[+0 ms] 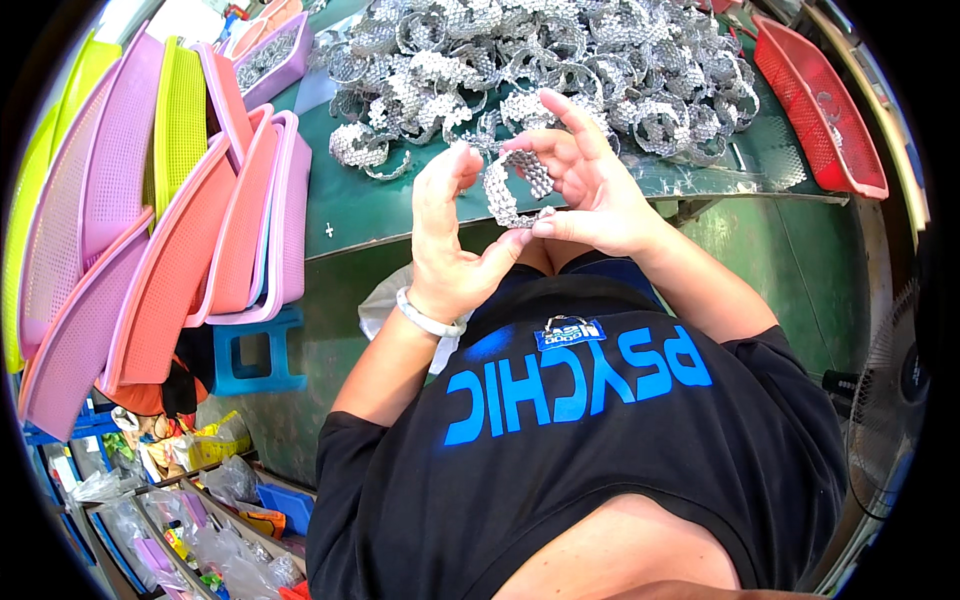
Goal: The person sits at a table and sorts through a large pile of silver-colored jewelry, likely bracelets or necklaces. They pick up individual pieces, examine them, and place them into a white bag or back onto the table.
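A silvery curled band (497,195) of small, scale-like pieces is held up in front of me, just off the table's near edge. My right hand (600,190) grips it, thumb at the lower end and bent fingers along the top, with the index finger raised away. On the band's other side is my left hand (445,225), its thumb against the bottom and its fingertips close to the upper left; the fingers curve round it. Beyond both hands lies a large heap of similar silvery bands (560,65) on the green table (370,215).
Stacked pink, purple and lime plastic baskets (180,210) rise at the left, over a blue stool (258,355). A red basket (815,110) sits at the table's right end. Lower right is a fan (885,390); bins of bagged items (215,530) are at lower left.
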Action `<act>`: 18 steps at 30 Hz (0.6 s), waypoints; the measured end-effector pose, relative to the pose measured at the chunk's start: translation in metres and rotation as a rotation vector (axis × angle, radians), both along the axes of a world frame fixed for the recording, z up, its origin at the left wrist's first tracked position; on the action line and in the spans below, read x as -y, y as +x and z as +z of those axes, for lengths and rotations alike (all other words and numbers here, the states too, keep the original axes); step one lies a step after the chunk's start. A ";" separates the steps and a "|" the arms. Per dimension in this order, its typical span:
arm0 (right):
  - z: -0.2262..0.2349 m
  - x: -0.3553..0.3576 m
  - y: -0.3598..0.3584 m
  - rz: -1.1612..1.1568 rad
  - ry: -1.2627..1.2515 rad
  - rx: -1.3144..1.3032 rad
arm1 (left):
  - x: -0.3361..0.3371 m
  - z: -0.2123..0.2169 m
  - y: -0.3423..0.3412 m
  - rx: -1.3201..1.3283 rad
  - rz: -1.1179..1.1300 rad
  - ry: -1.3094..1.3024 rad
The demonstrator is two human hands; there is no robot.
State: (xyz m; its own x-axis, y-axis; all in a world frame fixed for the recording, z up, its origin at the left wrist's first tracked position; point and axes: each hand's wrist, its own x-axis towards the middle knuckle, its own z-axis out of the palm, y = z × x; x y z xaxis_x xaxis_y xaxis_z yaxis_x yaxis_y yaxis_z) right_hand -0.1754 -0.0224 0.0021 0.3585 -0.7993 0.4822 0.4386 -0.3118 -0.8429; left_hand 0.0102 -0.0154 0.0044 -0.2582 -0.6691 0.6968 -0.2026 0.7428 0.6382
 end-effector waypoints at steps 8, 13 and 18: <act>0.002 0.002 -0.007 0.024 -0.023 -0.027 | 0.002 0.000 -0.006 -0.063 -0.134 0.196; 0.002 0.003 -0.010 -0.081 -0.042 -0.100 | 0.004 0.000 -0.010 -0.107 -0.040 0.077; 0.004 -0.002 -0.012 -0.187 -0.059 -0.163 | 0.008 -0.002 -0.013 -0.019 0.120 -0.088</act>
State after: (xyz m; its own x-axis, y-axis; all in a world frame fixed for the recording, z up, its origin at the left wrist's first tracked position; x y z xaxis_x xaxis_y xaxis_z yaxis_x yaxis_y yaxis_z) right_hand -0.1877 -0.0206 0.0057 0.2836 -0.8312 0.4783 0.2282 -0.4259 -0.8755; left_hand -0.0030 -0.0235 0.0024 -0.1663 -0.6304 0.7583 -0.2813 0.7673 0.5762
